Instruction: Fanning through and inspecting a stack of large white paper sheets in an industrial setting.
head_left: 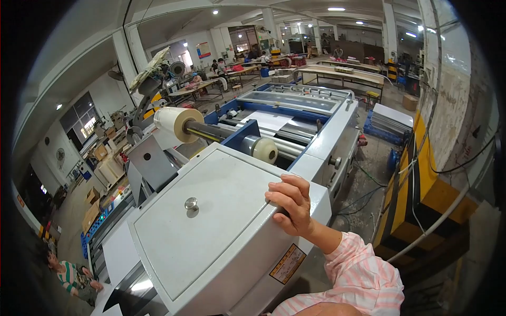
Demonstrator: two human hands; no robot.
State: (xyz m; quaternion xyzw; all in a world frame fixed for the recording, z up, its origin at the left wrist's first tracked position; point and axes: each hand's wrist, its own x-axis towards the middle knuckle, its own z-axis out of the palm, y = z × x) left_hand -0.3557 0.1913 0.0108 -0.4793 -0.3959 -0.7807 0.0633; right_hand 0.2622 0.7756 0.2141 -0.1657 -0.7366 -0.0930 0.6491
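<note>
My right hand (pixel 295 205) rests on the right edge of a pale grey machine cover (pixel 200 242). Its fingers lie over the top face, slightly bent and apart, with the thumb lower down at the rim. No loose object shows in it. A small round metal knob (pixel 191 203) stands up from the cover, away from my fingers. On the side below my hand is a yellow and black warning label (pixel 288 263). A pink and white striped sleeve covers my arm. My left hand does not appear.
Beyond the cover, a film roll (pixel 179 124) sits on a shaft above the machine's rollers. White sheets (pixel 269 120) lie further along. A person in a striped shirt (pixel 71 276) works at lower left. A yellow and black striped pillar base (pixel 416 195) and loose cables stand right.
</note>
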